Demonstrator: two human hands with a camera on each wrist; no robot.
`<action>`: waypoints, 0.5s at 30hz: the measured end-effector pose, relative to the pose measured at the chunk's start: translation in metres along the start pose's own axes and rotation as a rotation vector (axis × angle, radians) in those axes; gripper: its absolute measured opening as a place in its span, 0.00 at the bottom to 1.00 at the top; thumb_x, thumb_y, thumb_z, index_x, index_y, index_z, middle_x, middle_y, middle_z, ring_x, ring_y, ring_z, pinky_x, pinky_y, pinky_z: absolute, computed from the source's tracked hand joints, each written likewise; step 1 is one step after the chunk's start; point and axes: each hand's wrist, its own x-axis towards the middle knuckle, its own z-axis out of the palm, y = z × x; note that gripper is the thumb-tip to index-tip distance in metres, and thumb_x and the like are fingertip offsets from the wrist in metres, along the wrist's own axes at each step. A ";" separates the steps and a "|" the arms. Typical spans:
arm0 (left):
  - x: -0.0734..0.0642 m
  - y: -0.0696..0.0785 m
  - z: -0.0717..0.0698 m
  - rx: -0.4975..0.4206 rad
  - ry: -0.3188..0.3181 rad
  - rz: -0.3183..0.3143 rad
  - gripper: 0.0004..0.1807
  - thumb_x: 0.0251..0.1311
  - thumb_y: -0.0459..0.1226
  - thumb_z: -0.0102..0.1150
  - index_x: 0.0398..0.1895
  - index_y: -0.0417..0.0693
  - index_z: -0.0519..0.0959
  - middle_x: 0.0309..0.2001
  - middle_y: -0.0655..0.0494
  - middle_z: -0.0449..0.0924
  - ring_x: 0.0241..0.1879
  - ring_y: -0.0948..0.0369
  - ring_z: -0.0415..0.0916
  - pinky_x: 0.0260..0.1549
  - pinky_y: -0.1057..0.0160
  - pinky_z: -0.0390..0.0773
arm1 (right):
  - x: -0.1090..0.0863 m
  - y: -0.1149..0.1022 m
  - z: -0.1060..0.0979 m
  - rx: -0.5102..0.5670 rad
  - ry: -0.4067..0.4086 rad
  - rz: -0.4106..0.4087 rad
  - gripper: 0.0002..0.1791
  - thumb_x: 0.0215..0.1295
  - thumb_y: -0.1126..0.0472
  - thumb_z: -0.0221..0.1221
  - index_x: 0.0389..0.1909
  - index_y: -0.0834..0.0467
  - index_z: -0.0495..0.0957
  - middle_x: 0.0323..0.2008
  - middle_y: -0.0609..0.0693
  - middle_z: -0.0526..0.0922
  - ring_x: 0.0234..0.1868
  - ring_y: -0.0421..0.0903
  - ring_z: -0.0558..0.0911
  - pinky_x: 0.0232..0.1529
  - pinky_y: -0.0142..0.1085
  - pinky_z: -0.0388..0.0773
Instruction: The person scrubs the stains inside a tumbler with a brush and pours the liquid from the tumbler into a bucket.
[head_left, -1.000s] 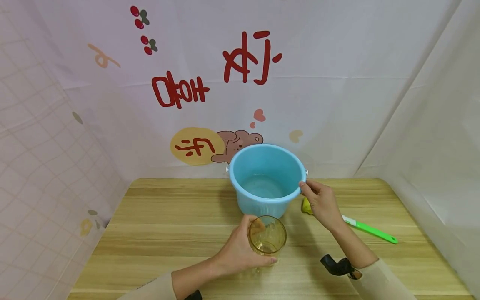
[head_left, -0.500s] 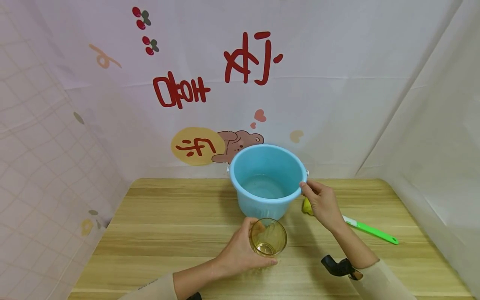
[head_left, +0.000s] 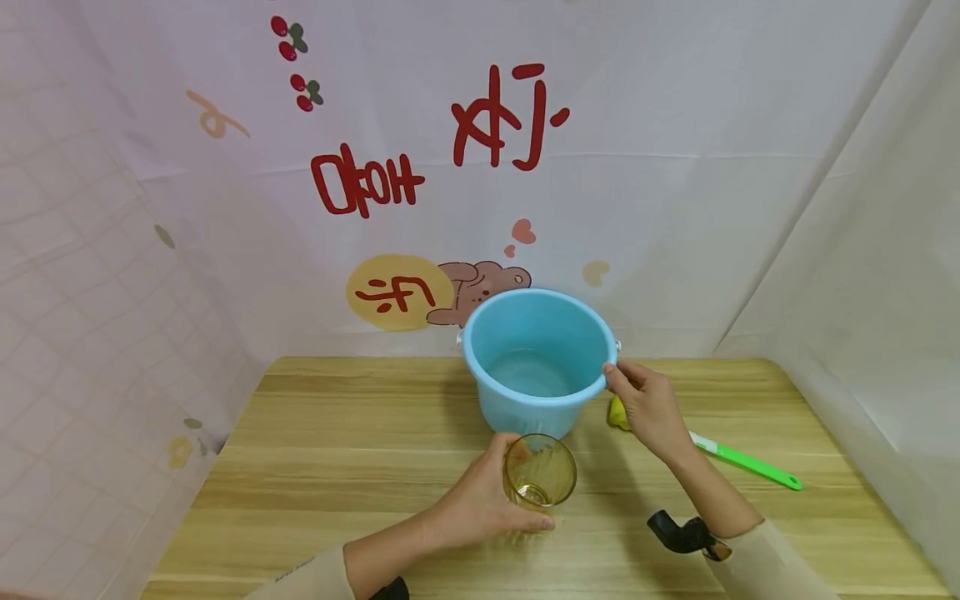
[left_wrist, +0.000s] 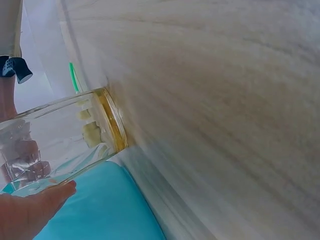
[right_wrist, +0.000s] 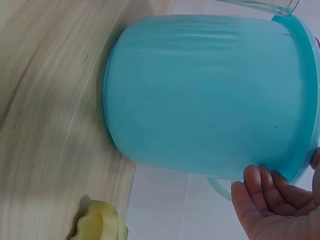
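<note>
A clear, amber-tinted drinking glass (head_left: 542, 479) stands near the front middle of the table, its rim facing up. My left hand (head_left: 480, 500) grips it from the left side, thumb nearest me. In the left wrist view, the thick base of the glass (left_wrist: 112, 120) is at or very near the tabletop. Just behind it is a light blue bucket (head_left: 528, 412) with a little clear liquid at the bottom. My right hand (head_left: 651, 412) pinches the bucket's right rim, thumb on top and fingers below the lip, as the right wrist view shows.
Partly hidden behind my right hand lies a cleaning brush with a green and white handle (head_left: 753, 465) and a yellow sponge head (head_left: 618, 414). The wooden table (head_left: 337, 467) ends against a white printed cloth (head_left: 675, 208) at the back, with cloth walls at both sides.
Everything in the head view has shifted slightly right together. Both hands keep their holds on the glass and the bucket rim.
</note>
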 end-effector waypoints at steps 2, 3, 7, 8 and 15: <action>-0.001 0.000 -0.001 -0.003 -0.003 -0.002 0.51 0.44 0.50 0.87 0.68 0.50 0.64 0.61 0.54 0.73 0.63 0.57 0.72 0.65 0.52 0.71 | 0.000 -0.001 0.000 -0.011 0.001 0.000 0.28 0.82 0.48 0.54 0.63 0.69 0.79 0.51 0.64 0.87 0.52 0.60 0.85 0.44 0.27 0.80; -0.001 0.000 -0.001 0.000 -0.003 -0.005 0.52 0.43 0.51 0.87 0.69 0.50 0.64 0.62 0.55 0.73 0.63 0.57 0.72 0.66 0.52 0.71 | 0.001 -0.001 0.000 -0.018 0.000 0.000 0.28 0.82 0.47 0.54 0.63 0.68 0.80 0.50 0.64 0.87 0.52 0.59 0.85 0.43 0.27 0.79; -0.005 0.001 -0.005 0.005 -0.005 -0.016 0.58 0.41 0.51 0.89 0.74 0.49 0.61 0.68 0.54 0.71 0.67 0.56 0.70 0.68 0.51 0.71 | 0.001 0.002 -0.003 -0.031 -0.034 -0.023 0.28 0.83 0.46 0.53 0.63 0.68 0.80 0.46 0.61 0.88 0.49 0.57 0.85 0.43 0.28 0.81; -0.005 0.001 -0.006 -0.002 -0.006 -0.017 0.60 0.41 0.50 0.89 0.75 0.48 0.60 0.69 0.52 0.70 0.69 0.54 0.69 0.69 0.50 0.70 | 0.001 0.004 -0.005 -0.031 -0.053 -0.040 0.28 0.83 0.47 0.52 0.63 0.67 0.79 0.47 0.60 0.88 0.48 0.57 0.85 0.44 0.29 0.82; -0.013 0.003 -0.028 -0.052 0.014 -0.001 0.60 0.46 0.46 0.86 0.79 0.45 0.57 0.73 0.43 0.66 0.75 0.47 0.64 0.72 0.51 0.66 | -0.009 0.018 -0.029 -0.095 -0.135 -0.093 0.27 0.84 0.47 0.50 0.68 0.62 0.75 0.54 0.58 0.85 0.53 0.57 0.84 0.51 0.44 0.84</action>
